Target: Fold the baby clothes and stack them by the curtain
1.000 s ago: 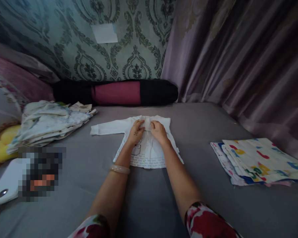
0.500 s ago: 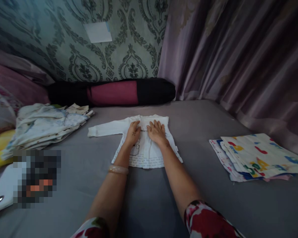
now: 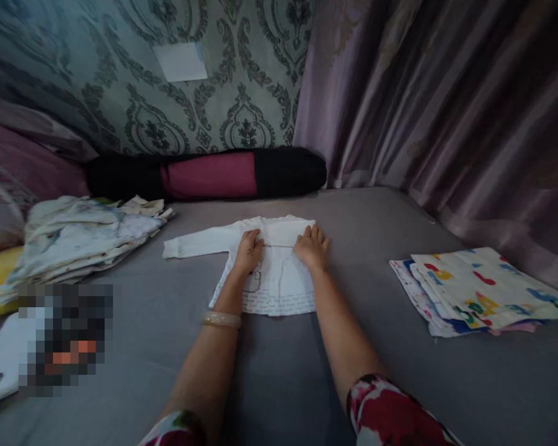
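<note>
White garment (image 3: 283, 269) lies flat, mid-bed, on the grey bed (image 3: 279, 384). Right hand (image 3: 312, 248) rests palm down near its right shoulder edge, fingers open and fanned, gripping nothing. Left hand (image 3: 250, 253) lies on the other side of the chest, fingers close together and slightly bent; cannot tell whether it pinches cloth. Progress, by judgement: one sleeve appears laid across the chest, its edge showing between the hands; the opposite sleeve (image 3: 198, 243) stretches straight out, unfolded, and the body is full width and length. Hard to read: forearms and hands cover parts of the front, including the print; hem lettering too small. White object (image 3: 7, 347) at left is cut off by the frame, partly behind pixelation.
</note>
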Demonstrator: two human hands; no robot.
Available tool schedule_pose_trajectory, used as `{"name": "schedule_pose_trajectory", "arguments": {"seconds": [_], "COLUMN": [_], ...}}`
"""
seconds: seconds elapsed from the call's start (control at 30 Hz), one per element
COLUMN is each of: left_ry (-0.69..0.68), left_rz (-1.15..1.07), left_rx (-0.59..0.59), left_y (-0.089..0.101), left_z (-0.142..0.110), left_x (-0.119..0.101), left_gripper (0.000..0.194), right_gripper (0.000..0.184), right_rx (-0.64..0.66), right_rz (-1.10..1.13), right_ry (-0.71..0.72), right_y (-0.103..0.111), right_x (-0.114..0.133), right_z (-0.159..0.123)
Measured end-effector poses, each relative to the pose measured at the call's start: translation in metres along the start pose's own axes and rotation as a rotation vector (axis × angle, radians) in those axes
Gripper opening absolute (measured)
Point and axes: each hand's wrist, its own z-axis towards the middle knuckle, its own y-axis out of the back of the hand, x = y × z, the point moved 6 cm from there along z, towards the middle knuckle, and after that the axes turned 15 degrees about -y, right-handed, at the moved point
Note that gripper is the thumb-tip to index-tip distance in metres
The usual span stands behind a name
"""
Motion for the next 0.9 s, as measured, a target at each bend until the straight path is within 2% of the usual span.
{"name": "schedule_pose_trajectory", "arguments": {"seconds": [0.17, 0.27, 0.37, 0.5, 0.6, 0.77, 0.9], "left_ry": [-0.036, -0.061, -0.076, -0.100, -0.105, -0.092, -0.084], "left_rz": [-0.028, -0.040, -0.044, -0.034, 0.008, 0.195, 0.301], "left_rx": [-0.021, -0.015, -0.007, -0.019, 0.017, 0.102, 0.125], "left_y": [-0.002, -0.003, -0.005, -0.004, -0.004, -0.006, -0.007], "left_z": [-0.001, -0.001, 0.000, 0.001, 0.002, -0.002, -0.005], "left_x": [0.001, -0.001, -0.002, -0.004, -0.005, -0.006, -0.008], "left_gripper": [0.036, 0.036, 0.036, 0.040, 0.043, 0.038, 0.035], "right_gripper": [0.059, 0.059, 0.059, 0.059, 0.059, 0.060, 0.064], "right_rx": [-0.016, -0.027, 0.030, 0.186, 0.267, 0.233, 0.166], "right_rz": [0.043, 0.022, -0.027, -0.078, -0.099, -0.116, -0.156], "right_ry": [-0.060, -0.035, 0.140, 0.428, 0.542, 0.566, 0.485], "right_y": [0.009, 0.015, 0.014, 0.001, -0.012, -0.025, -0.023], "right_x": [-0.012, -0.005, 0.026, 0.076, 0.092, 0.078, 0.054], "right_z": [0.004, 0.000, -0.013, -0.038, -0.046, -0.030, -0.010]}}
